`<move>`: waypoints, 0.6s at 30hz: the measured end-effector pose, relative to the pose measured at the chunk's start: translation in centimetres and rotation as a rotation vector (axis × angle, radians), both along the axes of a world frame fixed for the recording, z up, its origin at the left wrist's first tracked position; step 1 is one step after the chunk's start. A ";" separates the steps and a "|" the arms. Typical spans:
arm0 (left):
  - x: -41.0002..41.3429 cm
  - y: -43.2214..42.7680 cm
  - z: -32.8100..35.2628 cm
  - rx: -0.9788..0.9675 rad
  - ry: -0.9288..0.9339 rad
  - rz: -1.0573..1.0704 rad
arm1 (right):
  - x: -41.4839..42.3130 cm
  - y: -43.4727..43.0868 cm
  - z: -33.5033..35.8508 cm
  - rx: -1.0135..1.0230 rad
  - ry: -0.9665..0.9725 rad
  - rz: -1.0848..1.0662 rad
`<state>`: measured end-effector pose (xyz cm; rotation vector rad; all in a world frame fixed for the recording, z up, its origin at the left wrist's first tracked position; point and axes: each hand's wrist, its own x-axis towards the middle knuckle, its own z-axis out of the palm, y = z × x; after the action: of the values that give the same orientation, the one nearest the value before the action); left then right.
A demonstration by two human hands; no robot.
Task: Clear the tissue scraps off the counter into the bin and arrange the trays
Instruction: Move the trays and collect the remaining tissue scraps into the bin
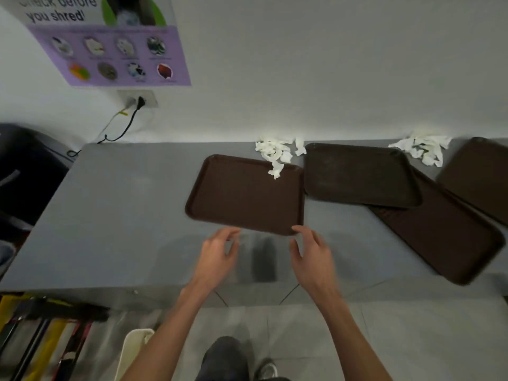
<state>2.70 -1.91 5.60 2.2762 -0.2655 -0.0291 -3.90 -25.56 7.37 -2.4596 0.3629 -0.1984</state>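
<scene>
Against the pale wall runs a long grey worktop [123, 215], and right in front of you on it lies a dark brown rectangular plastic tray [244, 196], set askew. A heap of torn white tissue scraps [275, 155] sits by the wall behind it, with one strip draped over the tray's far rim. Your left hand [220, 251] hovers just short of the near edge, fingers loosely curled and holding nothing. Your right hand [312, 257] is relaxed and spread, its forefinger seemingly on the near right corner, though both hands are blurred and contact is hard to confirm. You look about to take this tray, so grip both near corners evenly and keep it level, or the draped strip will slide back onto the worktop. A second tissue pile [423, 148] lies by the wall among the overlapping brown trays [357, 174] to your right, the farthest cut off by the frame. Which thing is the bin is unclear: the black bulk [27, 166] at left, or the white tub [134, 350] on the floor.
</scene>
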 end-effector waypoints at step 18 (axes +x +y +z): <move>25.9 -16.5 -6.6 0.459 0.081 -0.354 | 8.8 -9.2 -2.2 0.055 0.081 -0.178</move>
<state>28.65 -18.38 -1.01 2.6414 -0.6729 -0.4021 4.94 -34.80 5.18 -2.3863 0.6155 -0.1614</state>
